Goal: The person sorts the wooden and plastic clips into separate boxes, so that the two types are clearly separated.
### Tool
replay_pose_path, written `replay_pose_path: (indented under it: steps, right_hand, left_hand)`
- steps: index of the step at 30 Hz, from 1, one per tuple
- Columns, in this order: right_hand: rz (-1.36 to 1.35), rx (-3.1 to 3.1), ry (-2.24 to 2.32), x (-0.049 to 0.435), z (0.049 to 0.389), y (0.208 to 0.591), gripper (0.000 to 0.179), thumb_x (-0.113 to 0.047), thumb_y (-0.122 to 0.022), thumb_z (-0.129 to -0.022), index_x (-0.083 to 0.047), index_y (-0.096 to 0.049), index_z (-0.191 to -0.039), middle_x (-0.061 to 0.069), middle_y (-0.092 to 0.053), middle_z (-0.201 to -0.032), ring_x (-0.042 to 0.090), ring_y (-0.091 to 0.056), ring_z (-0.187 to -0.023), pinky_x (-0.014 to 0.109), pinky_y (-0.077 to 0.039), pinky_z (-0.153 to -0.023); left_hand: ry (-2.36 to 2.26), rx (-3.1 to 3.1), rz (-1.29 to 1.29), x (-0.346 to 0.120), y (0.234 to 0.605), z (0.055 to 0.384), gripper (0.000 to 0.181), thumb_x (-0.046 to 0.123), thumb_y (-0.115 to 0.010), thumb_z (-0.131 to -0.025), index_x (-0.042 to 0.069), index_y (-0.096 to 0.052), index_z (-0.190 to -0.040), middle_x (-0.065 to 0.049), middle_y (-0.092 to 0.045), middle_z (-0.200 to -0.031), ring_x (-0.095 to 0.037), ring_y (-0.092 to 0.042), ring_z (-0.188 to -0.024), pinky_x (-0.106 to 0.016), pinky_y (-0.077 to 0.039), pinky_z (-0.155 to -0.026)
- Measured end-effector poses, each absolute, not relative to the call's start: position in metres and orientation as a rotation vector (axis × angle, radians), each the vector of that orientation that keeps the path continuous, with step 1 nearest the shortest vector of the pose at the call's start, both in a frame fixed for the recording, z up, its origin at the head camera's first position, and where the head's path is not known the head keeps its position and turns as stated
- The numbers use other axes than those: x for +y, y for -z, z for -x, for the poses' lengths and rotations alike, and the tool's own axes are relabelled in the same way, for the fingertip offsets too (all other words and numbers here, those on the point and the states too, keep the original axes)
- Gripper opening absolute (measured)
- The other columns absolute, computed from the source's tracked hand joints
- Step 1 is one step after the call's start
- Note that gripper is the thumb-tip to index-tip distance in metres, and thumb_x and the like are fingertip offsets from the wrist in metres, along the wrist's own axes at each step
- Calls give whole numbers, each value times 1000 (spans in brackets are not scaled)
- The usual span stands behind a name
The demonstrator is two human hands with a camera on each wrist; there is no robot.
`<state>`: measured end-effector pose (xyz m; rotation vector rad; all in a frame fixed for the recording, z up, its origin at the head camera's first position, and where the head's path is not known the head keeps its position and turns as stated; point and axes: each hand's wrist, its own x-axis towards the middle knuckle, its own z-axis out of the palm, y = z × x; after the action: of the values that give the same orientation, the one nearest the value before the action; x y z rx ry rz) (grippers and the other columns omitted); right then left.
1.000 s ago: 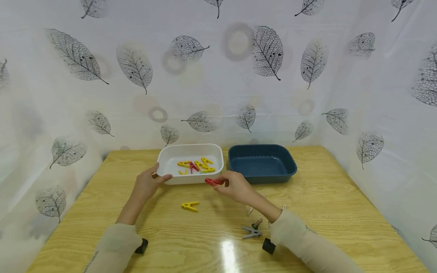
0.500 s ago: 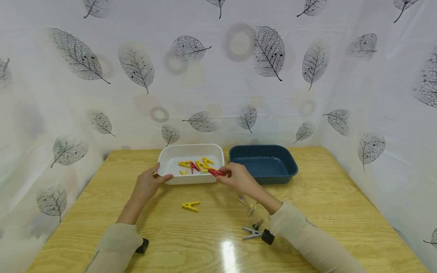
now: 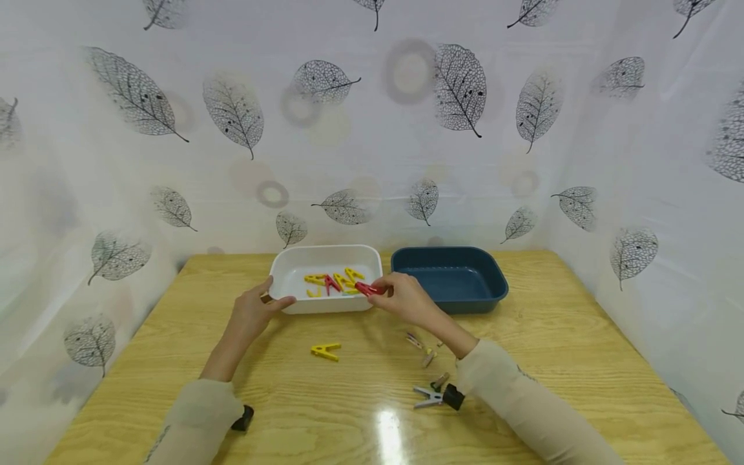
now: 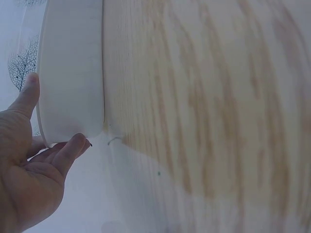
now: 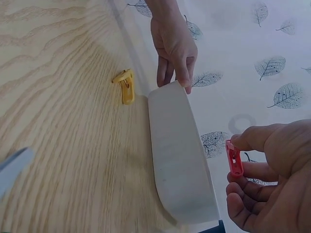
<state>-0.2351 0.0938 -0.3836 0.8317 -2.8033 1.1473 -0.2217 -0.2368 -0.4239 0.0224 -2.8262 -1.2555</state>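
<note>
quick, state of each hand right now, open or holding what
Left hand: holding the white tray by its end.
Right hand: pinching a red clip.

Pale beige fabric covers both forearms: the left sleeve (image 3: 200,413) at the lower left of the head view, the right sleeve (image 3: 523,403) at the lower right. Each bears a thin dark marking (image 3: 526,372), too small to read. A squarish black block (image 3: 243,418) juts out near each cuff. The left hand (image 3: 252,314) and right hand (image 3: 405,298) are bare.
</note>
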Motion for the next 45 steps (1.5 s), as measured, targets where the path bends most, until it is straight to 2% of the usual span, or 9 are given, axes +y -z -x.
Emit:
replay_pose_path:
  steps: [5, 12, 18, 28, 37, 42, 45]
  right_hand:
    - [-828, -2795, -1141, 88, 240, 382, 22, -17, -76, -95, -3, -78, -111, 2, -71, -88, 11, -56, -67, 25, -46, -58]
    - [-851, -2805, -1151, 77, 247, 378, 29, -20, -74, -97, -2, -76, -119, 8, -74, -103, 15, -64, -78, 27, -53, -65]
    - [-897, -2803, -1108, 62, 256, 377, 30, -21, -74, -98, -2, -75, -121, 10, -75, -109, 16, -66, -84, 29, -56, -72]
    - [-917, -2807, -1083, 32, 272, 372, 29, -21, -75, -97, 0, -76, -117, 12, -75, -106, 14, -63, -75, 24, -51, -64]
    - [-847, -2823, -1107, 4, 288, 369, 28, -26, -78, -95, -4, -78, -112, 6, -76, -93, 10, -56, -66, 21, -43, -58]
    - [-815, -2834, -1118, -8, 294, 372, 28, -28, -78, -95, -7, -78, -113, 4, -76, -92, 10, -59, -68, 22, -46, -62]
    - [-813, -2830, -1116, -14, 295, 371, 29, -29, -78, -95, -7, -78, -115, 5, -77, -98, 12, -62, -76, 23, -49, -68]
  left_hand:
    - [1265, -2824, -26, -237, 424, 222, 91, 40, -76, -95, -8, -29, -157, -31, -32, -158, -42, -49, -137, -51, -48, -106]
    - [1259, -2822, -15, -237, 424, 222, 90, 39, -76, -95, -9, -30, -155, -32, -33, -157, -43, -49, -137, -51, -48, -106]
    - [1254, -2829, -20, -237, 423, 222, 89, 37, -76, -95, -9, -30, -156, -32, -32, -157, -43, -49, -137, -51, -48, -106]
    - [1258, -2815, -21, -237, 425, 223, 88, 35, -77, -95, -9, -31, -155, -30, -33, -157, -42, -50, -137, -51, -47, -107]
    - [1258, -2823, -25, -238, 424, 223, 89, 38, -76, -95, -8, -30, -156, -29, -31, -159, -42, -49, -138, -51, -46, -107]
    - [1269, -2824, -18, -238, 424, 223, 89, 38, -76, -95, -9, -30, -156, -29, -32, -158, -41, -50, -137, -51, -47, -107]
    - [1273, -2824, -16, -238, 425, 224, 89, 38, -76, -95, -9, -30, -156, -29, -32, -158, -41, -50, -136, -51, -48, -106]
